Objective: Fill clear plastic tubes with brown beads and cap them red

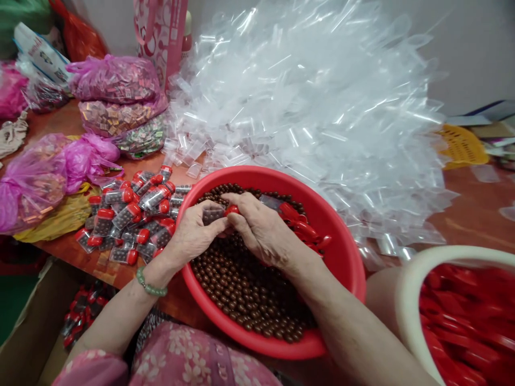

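Observation:
Over a red basin (350, 262) of brown balls (241, 289), my left hand (197, 230) is closed on a clear tube (212, 215) filled with dark balls. The fingers of my right hand (257, 225) are pressed round a red cap (232, 209) at the tube's right end. Red caps (308, 231) lie inside the basin on the right, with a clear piece beside them. Left of the basin is a pile of filled, red-capped tubes (125, 216).
A large heap of clear tubes (314, 102) rises behind the basin. Pink bags (116, 80) stand at the back left. A white bucket (406, 305) of red pieces is at the right. A cardboard box (36, 327) with capped tubes is at the lower left.

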Available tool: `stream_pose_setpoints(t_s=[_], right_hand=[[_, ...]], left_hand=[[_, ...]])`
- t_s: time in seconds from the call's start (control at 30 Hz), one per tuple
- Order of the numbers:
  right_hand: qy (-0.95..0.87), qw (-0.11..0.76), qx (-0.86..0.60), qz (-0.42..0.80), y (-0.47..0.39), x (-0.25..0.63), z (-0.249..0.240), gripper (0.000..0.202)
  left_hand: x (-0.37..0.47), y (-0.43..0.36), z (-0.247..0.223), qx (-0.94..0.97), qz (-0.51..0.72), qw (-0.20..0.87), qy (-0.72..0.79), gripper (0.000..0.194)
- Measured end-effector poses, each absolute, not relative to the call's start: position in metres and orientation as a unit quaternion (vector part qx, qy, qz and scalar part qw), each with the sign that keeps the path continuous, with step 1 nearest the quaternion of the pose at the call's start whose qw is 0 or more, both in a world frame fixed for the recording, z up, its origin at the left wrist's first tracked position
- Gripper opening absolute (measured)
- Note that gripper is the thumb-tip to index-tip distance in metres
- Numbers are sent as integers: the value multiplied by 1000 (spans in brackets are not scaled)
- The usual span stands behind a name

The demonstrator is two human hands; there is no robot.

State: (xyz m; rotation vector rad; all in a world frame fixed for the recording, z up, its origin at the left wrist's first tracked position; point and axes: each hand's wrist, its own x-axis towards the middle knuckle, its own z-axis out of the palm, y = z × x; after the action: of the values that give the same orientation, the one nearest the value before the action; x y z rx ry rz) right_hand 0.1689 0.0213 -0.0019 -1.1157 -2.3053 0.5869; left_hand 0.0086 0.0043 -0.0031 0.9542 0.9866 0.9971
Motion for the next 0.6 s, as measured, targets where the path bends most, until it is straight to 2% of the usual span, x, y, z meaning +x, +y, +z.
stream_pose_setpoints(t_s=[0.1, 0.2, 0.37, 0.47, 0.53, 0.6], right_hand=[[-871, 210, -394, 207, 19, 175, 0, 46], [-866, 234, -390, 210, 17, 179, 2, 45], [-806, 329, -420, 256, 21, 184, 2, 33], [-715, 412, -439, 355, 22, 181, 4, 20], [-670, 453, -420, 411, 20, 176, 7, 15], [-656, 478, -412, 413, 17, 169, 8, 13]], left_hand=[[8, 5, -5, 425, 440, 671, 420, 34], [7, 4, -5, 422, 431, 686, 406, 31], [7, 4, 0, 434, 405, 687, 419, 24], [7, 4, 1, 448, 391, 685, 421, 19], [8, 5, -1, 453, 386, 692, 409, 22], [9, 5, -4, 458, 383, 701, 391, 26]])
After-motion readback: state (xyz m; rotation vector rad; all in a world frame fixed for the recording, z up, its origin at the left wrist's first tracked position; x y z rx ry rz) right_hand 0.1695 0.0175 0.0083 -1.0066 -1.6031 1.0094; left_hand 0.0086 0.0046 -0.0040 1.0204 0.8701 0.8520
